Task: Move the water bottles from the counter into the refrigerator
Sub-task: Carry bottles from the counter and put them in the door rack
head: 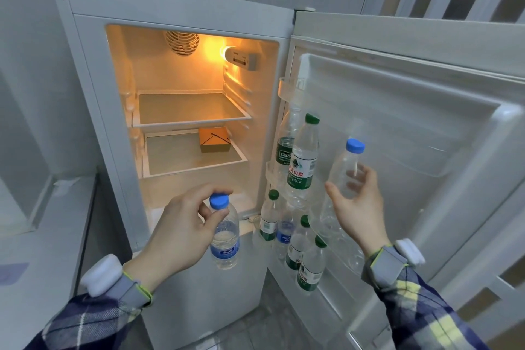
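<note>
The white refrigerator (93, 99) stands open, lit inside, its door (443, 111) swung to the right. My left hand (181, 230) grips a blue-capped water bottle (225, 244) by its neck, in front of the lower compartment. My right hand (355, 202) holds a second blue-capped, clear bottle (345, 170) upright against the door's inner side. A green-capped bottle (302, 159) and another with a green label (285, 148) stand in the middle door rack. Several more bottles (301, 244) fill the bottom door rack.
An orange box (214, 139) sits on the lower glass shelf (196, 162); the upper glass shelf (190, 109) holds nothing. A white counter (42, 236) runs along the left. The top door rack (287, 88) is clear plastic. Grey floor shows below.
</note>
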Tool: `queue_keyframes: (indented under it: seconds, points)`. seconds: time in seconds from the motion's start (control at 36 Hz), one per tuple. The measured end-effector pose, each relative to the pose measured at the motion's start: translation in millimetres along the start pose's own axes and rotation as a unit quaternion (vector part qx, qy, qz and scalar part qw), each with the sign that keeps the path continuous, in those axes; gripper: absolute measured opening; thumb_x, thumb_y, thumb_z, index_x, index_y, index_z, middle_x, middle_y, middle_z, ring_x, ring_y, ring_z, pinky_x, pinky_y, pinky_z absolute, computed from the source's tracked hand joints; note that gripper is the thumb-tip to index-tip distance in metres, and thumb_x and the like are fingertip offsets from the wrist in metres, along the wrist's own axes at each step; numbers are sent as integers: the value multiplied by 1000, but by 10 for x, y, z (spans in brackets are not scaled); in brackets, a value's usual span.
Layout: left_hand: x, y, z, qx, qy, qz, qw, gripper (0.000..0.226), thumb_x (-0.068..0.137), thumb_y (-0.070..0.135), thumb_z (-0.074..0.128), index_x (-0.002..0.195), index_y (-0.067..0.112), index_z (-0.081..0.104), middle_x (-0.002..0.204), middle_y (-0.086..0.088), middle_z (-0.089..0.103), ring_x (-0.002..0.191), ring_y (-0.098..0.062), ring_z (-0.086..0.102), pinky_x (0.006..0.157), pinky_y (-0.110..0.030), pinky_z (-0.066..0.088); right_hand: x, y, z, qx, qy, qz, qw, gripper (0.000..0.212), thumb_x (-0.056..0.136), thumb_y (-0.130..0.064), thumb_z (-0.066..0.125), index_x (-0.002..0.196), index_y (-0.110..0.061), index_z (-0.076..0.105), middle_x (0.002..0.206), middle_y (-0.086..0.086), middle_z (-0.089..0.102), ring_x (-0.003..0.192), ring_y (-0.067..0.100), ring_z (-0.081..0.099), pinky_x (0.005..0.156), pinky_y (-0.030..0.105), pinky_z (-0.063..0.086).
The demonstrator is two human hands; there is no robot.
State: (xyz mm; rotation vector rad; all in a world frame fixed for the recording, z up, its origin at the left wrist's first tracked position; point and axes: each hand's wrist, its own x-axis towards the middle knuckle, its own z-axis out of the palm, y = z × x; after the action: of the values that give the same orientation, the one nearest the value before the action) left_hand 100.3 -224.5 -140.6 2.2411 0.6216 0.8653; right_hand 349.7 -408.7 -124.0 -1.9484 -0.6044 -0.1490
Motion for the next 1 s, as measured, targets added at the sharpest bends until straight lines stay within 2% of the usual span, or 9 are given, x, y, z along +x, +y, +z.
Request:
queue_keyframes:
  seconds: [0.11, 0.31, 0.47, 0.64, 0.78, 0.86, 0.89, 0.94, 1.0]
  points:
    - [-3, -3, -8, 4, -1, 0, 1000, 29, 92, 21, 72, 113, 41, 67, 100, 16, 67, 77, -13, 61, 67, -27, 52, 70, -11, 33, 16, 29, -4, 999, 72, 85, -36, 79, 143, -21, 39, 133, -4, 58, 117, 15, 58, 106, 41, 47]
    - [-20, 19, 3, 4, -1, -3, 1000, 28, 93, 21, 72, 112, 40, 68, 89, 19, 65, 76, -11, 61, 66, -25, 49, 130, 94, 143, 8, 14, 13, 1000, 75, 86, -43, 77, 145, -21, 37, 137, -2, 59, 124, 19, 57, 111, 46, 45]
    - [-8, 24, -9, 7, -3, 0, 1000, 28, 92, 22, 72, 113, 41, 68, 94, 19, 66, 77, -12, 62, 68, -25, 50, 120, 152, 141, 6, -15, 34, 999, 77, 86, -42, 77, 146, -18, 34, 141, -1, 57, 128, 20, 56, 112, 42, 43]
    - [-3, 84, -10, 5, -10, 7, 1000, 29, 92, 23, 73, 112, 43, 67, 101, 18, 66, 79, -12, 62, 69, -28, 52, 37, 185, 45, 14, -16, 36, 999, 93, 84, -40, 80, 156, -15, 26, 153, 4, 45, 137, 19, 47, 116, 40, 38]
    - [7, 144, -16, 0, -29, 12, 1000, 28, 92, 28, 73, 113, 45, 66, 102, 21, 65, 78, -13, 61, 68, -24, 50, -160, 242, -104, 17, 37, 12, 999, 89, 83, -27, 81, 153, -20, 28, 146, 1, 39, 128, 16, 48, 112, 43, 43]
    - [14, 208, -4, -15, -30, 13, 999, 26, 91, 29, 74, 111, 44, 67, 94, 30, 63, 73, -11, 59, 64, -17, 46, -391, 146, -174, 39, 118, -48, 991, 66, 81, -10, 79, 135, -22, 42, 125, -1, 39, 107, 14, 52, 96, 34, 50]
    - [18, 241, 12, -21, -31, 15, 999, 25, 91, 29, 74, 110, 44, 68, 92, 33, 62, 71, -10, 59, 63, -15, 45, -483, 94, -184, 48, 121, -79, 988, 61, 81, -6, 78, 128, -25, 44, 119, -2, 42, 101, 14, 54, 90, 32, 51]
    - [25, 331, 64, -40, -37, 18, 998, 24, 91, 27, 75, 109, 43, 68, 85, 37, 61, 66, -8, 57, 63, -14, 45, -659, 2, -216, 64, 45, -113, 991, 54, 81, -5, 77, 118, -29, 47, 112, -6, 53, 99, 13, 58, 84, 28, 52]
    - [30, 436, 110, -59, -47, 24, 997, 23, 91, 26, 74, 107, 41, 68, 77, 33, 61, 61, -6, 55, 61, -13, 43, -799, -89, -224, 48, -115, -110, 986, 55, 82, -15, 80, 123, -36, 50, 117, -18, 58, 109, 5, 59, 88, 22, 51]
